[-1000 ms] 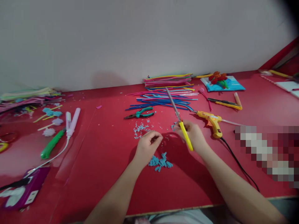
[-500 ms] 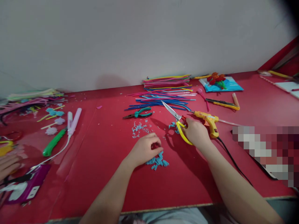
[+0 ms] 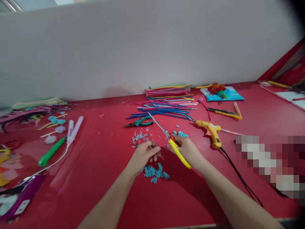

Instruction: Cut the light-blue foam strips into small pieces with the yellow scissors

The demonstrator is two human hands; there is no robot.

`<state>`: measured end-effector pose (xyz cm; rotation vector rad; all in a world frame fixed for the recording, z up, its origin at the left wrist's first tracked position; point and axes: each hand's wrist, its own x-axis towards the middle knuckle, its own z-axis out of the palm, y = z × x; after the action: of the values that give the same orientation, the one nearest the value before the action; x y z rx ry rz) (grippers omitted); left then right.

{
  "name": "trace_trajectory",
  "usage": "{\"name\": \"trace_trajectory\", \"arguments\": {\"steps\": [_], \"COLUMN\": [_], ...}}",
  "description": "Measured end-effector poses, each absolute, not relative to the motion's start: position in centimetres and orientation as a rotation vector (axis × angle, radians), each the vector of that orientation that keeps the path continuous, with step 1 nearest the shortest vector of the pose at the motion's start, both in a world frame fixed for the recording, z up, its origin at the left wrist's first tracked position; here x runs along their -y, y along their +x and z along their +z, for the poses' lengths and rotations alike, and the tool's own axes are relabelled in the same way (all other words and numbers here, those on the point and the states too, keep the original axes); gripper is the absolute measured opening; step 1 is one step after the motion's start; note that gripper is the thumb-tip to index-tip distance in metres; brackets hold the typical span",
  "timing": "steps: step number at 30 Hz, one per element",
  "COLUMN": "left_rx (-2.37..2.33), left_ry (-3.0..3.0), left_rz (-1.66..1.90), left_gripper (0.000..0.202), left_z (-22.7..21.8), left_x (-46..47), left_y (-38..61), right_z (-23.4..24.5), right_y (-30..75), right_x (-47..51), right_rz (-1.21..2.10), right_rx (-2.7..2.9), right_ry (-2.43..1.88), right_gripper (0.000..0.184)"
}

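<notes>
My right hand [image 3: 187, 151] is closed round the yellow handles of a pair of scissors [image 3: 166, 135], whose steel blades point up and to the left. My left hand [image 3: 143, 154] hovers just left of it with fingers curled in a pinch; what they hold is too small to name. A small heap of cut blue pipe-cleaner bits [image 3: 154, 171] lies on the red table [image 3: 100, 178] right under my left hand. More blue scraps [image 3: 180, 134] lie just beyond my right hand, and paler fluff [image 3: 140, 137] lies above my left.
Long coloured pipe cleaners [image 3: 166, 103] are stacked near the wall, with teal pliers [image 3: 139, 122] in front of them. A yellow glue gun [image 3: 211, 132] and its black cord lie at the right. A green-handled tool [image 3: 51, 151] and a pink device [image 3: 75, 128] lie at the left.
My right hand has swung the scissors left and nearer, towards my left hand. My left hand has lifted off the blue heap. The view has tilted up a little.
</notes>
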<state>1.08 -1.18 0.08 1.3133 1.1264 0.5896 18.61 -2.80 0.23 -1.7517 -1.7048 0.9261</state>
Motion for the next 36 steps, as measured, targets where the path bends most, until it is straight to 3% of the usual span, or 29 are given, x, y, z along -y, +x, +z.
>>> {"name": "trace_trajectory", "arguments": {"steps": [6, 12, 29, 36], "left_rx": [-1.051, -0.999, -1.155, -1.127], "left_ry": [1.017, 0.942, 1.466, 1.522], "left_rz": [0.633, 0.680, 0.801, 0.777], "left_gripper": [0.021, 0.020, 0.012, 0.016], "left_z": [0.3, 0.1, -1.6, 0.7], "left_x": [1.5, 2.0, 2.4, 1.2], "left_y": [1.4, 1.7, 1.8, 1.7], "right_z": [-0.2, -0.4, -0.8, 1.1], "right_y": [17.2, 17.2, 16.5, 16.6], "right_x": [3.1, 3.2, 3.1, 2.5], "right_rz": [1.506, 1.566, 1.315, 1.152], "right_rx": [1.351, 1.325, 1.402, 1.475], "right_ry": [-1.361, -1.315, -1.420, -1.472], "right_gripper": [0.021, 0.016, 0.002, 0.015]}}
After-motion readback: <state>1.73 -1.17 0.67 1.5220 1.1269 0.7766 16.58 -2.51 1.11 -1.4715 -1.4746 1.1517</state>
